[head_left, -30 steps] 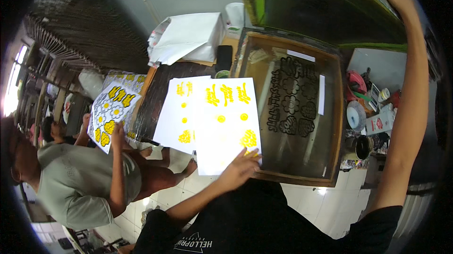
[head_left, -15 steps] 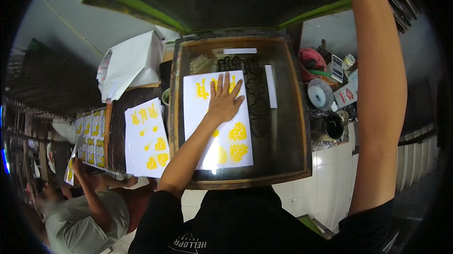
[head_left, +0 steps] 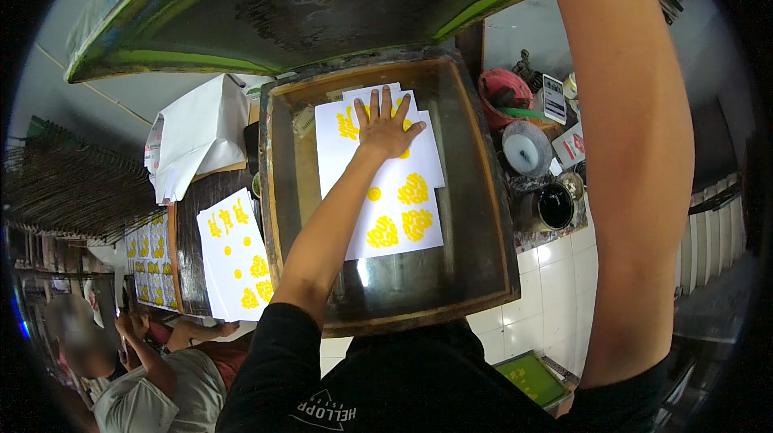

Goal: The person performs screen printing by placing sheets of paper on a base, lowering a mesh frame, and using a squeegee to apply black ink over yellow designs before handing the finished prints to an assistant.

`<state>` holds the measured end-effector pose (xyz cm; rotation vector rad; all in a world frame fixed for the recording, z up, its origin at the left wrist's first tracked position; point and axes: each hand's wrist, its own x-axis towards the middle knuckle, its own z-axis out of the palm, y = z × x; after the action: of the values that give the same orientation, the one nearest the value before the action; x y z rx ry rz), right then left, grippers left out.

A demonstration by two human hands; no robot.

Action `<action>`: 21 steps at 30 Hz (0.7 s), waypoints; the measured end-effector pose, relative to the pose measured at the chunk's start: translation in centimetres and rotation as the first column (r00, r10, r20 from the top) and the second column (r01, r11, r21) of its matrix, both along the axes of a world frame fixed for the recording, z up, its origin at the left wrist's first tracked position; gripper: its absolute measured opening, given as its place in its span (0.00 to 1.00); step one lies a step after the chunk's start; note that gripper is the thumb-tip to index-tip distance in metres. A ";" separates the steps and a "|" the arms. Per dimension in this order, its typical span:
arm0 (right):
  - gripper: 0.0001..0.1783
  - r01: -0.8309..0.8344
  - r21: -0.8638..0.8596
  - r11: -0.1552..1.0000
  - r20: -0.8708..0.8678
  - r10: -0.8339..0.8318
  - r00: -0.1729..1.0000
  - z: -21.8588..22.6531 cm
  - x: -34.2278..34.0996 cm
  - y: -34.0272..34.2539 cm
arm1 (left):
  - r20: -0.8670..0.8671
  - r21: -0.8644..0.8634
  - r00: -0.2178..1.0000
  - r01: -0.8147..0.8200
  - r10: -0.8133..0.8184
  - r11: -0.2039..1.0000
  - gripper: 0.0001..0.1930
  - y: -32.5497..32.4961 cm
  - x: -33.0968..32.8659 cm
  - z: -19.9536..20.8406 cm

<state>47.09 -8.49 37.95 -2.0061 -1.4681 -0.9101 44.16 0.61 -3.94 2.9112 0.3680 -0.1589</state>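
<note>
A screen-printing workshop; a raised printing screen (head_left: 306,14), yellow-printed sheets (head_left: 233,256), ink pots (head_left: 555,206) crowd the bench.

The scene is seen from a single head-worn fisheye camera, aimed steeply down and forward over the person's own chest. The printing bed (head_left: 386,191) is held near the picture's centre, close below the lens, so that its straight edges are bowed toward the rim. The raised screen (head_left: 298,6) is caught overhead along the top edge. The left hand (head_left: 385,125) is viewed from above at arm's reach, while the right arm (head_left: 628,159) is seen very near, running up the right side and out of the picture. No second view is given.
</note>
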 end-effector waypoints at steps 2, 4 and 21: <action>0.20 0.082 0.011 0.997 -0.131 -0.080 0.988 -0.3 -1.8 -0.5 | -0.018 -0.113 1.000 -0.025 0.023 0.993 0.46 -0.2 -0.5 2.2; 0.19 0.069 -0.032 0.997 -0.215 -0.074 0.974 -0.9 -3.8 -1.8 | 0.357 -0.412 0.929 0.062 0.098 0.909 0.40 -0.9 -3.0 5.3; 0.31 -0.264 -0.570 0.778 -0.618 -0.194 0.762 -32.5 -17.3 -11.3 | -0.510 -0.683 0.733 -0.027 0.450 -0.730 0.09 -8.5 -38.8 0.4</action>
<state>29.83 -19.79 5.42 -2.3694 -1.4651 0.4112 5.37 -7.92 -3.49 0.4471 0.6646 0.0603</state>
